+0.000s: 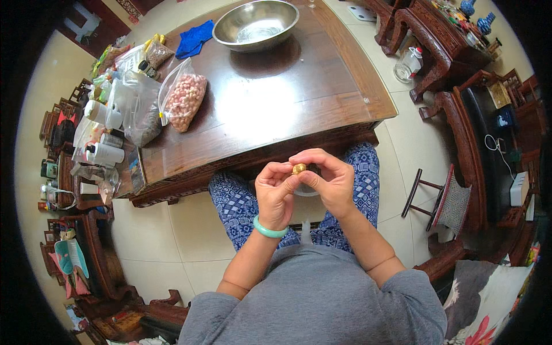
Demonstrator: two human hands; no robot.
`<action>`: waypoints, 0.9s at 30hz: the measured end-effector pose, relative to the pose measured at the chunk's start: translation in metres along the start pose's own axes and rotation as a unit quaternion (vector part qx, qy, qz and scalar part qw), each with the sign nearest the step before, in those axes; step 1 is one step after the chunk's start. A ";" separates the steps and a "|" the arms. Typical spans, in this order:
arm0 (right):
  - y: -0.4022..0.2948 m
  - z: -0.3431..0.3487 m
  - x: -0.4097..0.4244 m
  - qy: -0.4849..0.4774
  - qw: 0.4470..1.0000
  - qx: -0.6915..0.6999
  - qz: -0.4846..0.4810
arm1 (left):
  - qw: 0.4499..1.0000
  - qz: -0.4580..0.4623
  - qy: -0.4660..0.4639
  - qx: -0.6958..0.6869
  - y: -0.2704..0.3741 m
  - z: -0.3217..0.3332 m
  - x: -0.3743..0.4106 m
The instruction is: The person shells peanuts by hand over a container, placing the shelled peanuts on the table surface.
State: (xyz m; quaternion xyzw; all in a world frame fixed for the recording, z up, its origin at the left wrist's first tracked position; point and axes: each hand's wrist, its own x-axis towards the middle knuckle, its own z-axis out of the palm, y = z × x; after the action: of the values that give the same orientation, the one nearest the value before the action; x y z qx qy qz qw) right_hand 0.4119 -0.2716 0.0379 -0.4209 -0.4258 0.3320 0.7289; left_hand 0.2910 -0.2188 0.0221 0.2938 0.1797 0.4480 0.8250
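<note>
Above my lap, my left hand (276,192) and my right hand (330,179) meet fingertip to fingertip around a small, shiny golden-brown object (299,168); its exact kind is not clear. Thumbs and index fingers of both hands pinch it. A pale green bangle (270,228) circles my left wrist. Beneath the hands, between my knees, part of a round clear container (307,189) shows, mostly hidden by the hands. Beyond them on the wooden table (189,155) rests a zip bag of pinkish peanuts or beans (185,101).
A large steel basin (256,26) stands at the table's far side beside a blue cloth (194,39). Plastic bags (142,108) and white bottles (105,153) crowd the left end, near a phone-like flat item (136,170). A folding stool (450,200) stands on the floor at right.
</note>
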 end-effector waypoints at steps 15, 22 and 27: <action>-0.002 0.009 -0.014 -0.042 0.994 0.092 0.034 | 0.953 0.118 -0.124 0.252 0.012 0.018 -0.006; 0.000 0.011 -0.020 0.011 0.999 0.048 0.016 | 0.916 0.178 -0.114 0.341 0.013 0.021 -0.012; 0.003 0.012 -0.024 0.029 0.998 0.051 0.007 | 0.902 0.186 -0.094 0.377 0.010 0.021 -0.015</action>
State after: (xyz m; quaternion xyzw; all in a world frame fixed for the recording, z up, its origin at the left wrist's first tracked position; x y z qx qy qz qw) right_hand 0.3911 -0.2862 0.0304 -0.3957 -0.3842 0.3454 0.7593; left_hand 0.2886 -0.2339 0.0456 0.6521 0.1985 0.4623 0.5672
